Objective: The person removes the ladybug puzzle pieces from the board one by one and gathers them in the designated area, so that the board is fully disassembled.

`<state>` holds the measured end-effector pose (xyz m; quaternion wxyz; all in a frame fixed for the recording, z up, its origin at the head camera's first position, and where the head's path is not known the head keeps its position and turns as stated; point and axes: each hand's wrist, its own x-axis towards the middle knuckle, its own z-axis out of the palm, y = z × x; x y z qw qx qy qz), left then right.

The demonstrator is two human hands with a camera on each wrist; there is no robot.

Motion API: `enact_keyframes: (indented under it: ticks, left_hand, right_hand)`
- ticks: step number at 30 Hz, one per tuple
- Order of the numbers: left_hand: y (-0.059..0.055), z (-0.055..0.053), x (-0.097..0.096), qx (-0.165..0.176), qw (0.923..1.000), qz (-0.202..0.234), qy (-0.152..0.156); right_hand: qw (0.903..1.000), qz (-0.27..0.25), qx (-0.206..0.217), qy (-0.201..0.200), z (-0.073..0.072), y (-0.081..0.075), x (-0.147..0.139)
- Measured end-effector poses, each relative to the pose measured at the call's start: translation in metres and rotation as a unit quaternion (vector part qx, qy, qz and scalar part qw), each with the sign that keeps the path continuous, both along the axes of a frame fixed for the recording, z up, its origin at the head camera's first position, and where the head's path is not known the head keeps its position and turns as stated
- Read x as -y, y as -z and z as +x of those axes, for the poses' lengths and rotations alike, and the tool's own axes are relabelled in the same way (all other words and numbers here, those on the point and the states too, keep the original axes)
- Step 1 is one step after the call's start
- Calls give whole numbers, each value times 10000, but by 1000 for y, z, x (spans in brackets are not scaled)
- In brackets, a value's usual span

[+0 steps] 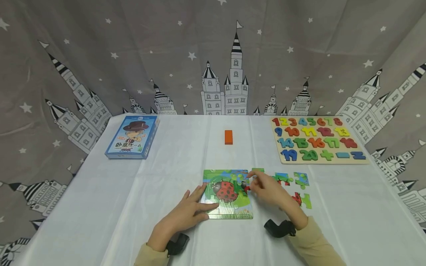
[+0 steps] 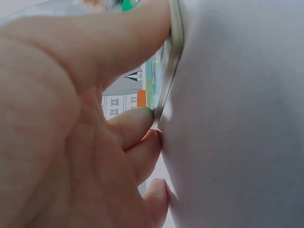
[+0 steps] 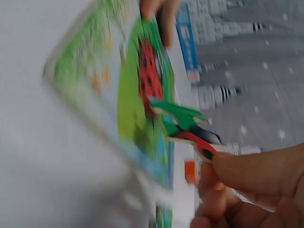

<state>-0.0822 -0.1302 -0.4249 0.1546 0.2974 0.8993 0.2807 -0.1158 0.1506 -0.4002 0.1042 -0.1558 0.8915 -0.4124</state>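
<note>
A ladybug jigsaw puzzle lies in its flat square frame at the front middle of the table. My left hand rests on its left side, fingers extended and thumb over the lower left part; the left wrist view shows the fingertips along the board's edge. Between thumb and fingers, my right hand pinches a red, green and black puzzle piece, tilted over the right part of the picture. Several loose pieces lie right of the board, among them a blue-green one and a red-green one.
An orange block stands behind the puzzle. At the back left lies a blue game box; at the back right, a wooden number board with colourful digits. A grey castle-print curtain hangs behind the white table.
</note>
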Motion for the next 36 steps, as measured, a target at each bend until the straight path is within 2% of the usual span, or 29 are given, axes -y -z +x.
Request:
enact_keyframes:
  ticks: [3,6,11,15,18,22,25,28,30,32,36]
  left_hand:
    - [1,0,0,35,10000,37,-38]
    - [2,0,1,46,10000,74,-38]
    - [3,0,2,-16,10000,70,-34]
    - [4,0,1,2,10000,62,-51]
    - [4,0,1,-16,10000,37,-61]
    - [4,0,1,-30,10000,-18,-73]
    - [4,0,0,-13,10000,-46,-84]
    - [3,1,-2,-42,9999,-141,-89]
    - [3,2,-3,-89,9996,-258,-58]
    - [2,2,-4,-136,9992,-370,-20]
    - [3,3,-4,-213,9986,-476,58]
  right_hand:
    - [9993,-56,334,172,4,-2,-26]
    - [9984,-84,490,253,8,-3,-41]
    - [9978,87,615,209,10,1,-48]
    - [9963,420,610,427,12,2,-44]
    - [9961,631,339,507,15,1,-39]
    - [9958,862,-295,-15,23,4,-26]
    - [9885,1260,-675,-501,30,7,-11]
    - [9755,1809,-997,-763,35,10,4]
    - [9668,2107,-1199,-811,36,10,11]
    - [9623,2261,-1295,-777,37,10,16]
    - [9646,2253,-1213,-634,36,9,19]
